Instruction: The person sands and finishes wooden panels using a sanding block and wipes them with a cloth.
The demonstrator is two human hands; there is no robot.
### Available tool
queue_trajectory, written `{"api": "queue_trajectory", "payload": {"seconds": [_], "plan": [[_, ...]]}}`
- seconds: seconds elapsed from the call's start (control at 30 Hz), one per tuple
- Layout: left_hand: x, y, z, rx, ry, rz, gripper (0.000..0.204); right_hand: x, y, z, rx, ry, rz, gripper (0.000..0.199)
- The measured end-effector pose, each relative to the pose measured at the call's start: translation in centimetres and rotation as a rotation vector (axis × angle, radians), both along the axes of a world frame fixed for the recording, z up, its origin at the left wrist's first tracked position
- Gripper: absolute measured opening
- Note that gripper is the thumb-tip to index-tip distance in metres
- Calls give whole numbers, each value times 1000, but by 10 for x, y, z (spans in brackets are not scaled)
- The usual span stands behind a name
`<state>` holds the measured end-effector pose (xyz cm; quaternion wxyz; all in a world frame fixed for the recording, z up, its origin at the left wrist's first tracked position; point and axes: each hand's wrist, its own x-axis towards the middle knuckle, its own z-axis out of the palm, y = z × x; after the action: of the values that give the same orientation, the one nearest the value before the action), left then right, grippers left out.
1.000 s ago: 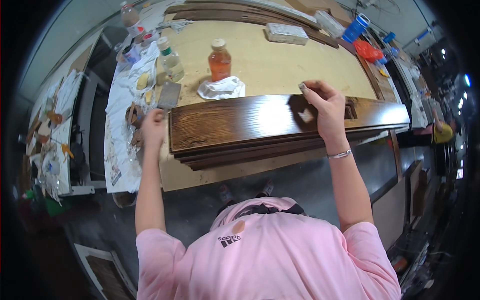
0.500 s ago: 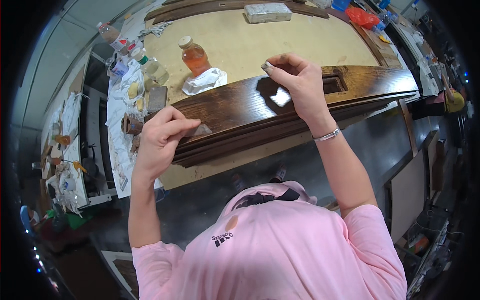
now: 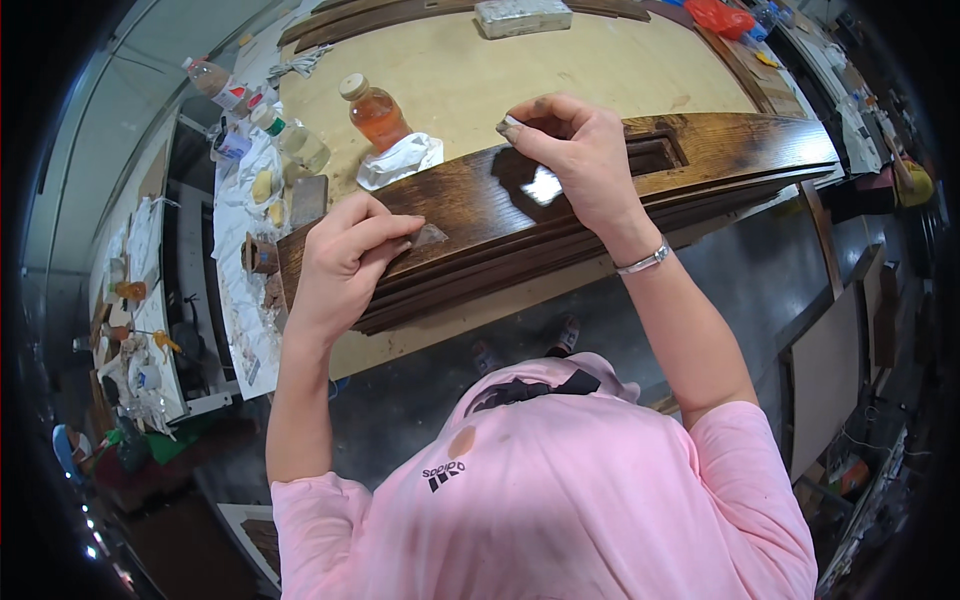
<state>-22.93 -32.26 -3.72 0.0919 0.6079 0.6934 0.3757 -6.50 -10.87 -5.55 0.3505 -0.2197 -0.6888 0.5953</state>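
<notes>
While a long, glossy, dark-brown wooden plank [image 3: 462, 203] lies atop a stack of similar boards on the pale yellow surface [image 3: 570, 70], both hands are above it. The left hand [image 3: 345, 255], over its left part, pinches a thin, translucent scrap [image 3: 430, 236]; whether that touches the wood, I cannot tell. Farther right, the right hand [image 3: 580, 160] pinches a small greyish-white piece [image 3: 508, 127] near the plank's far edge, with a rectangular recess [image 3: 656, 153] just beside that hand's right.
</notes>
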Motion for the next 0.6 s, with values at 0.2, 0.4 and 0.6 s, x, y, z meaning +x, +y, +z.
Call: {"api": "queue_trajectory", "payload": {"seconds": [0.2,0.4,0.6], "plan": [[-2,6,2,-11,15,-40,24,1,0,-1,6,34,20,19],[0,5,0,-16,0,-33,27,0,1,-1,20,28,-16,20],[-2,3,1,-11,38,-24,27,0,-2,-1,-13,37,-18,22]]}}
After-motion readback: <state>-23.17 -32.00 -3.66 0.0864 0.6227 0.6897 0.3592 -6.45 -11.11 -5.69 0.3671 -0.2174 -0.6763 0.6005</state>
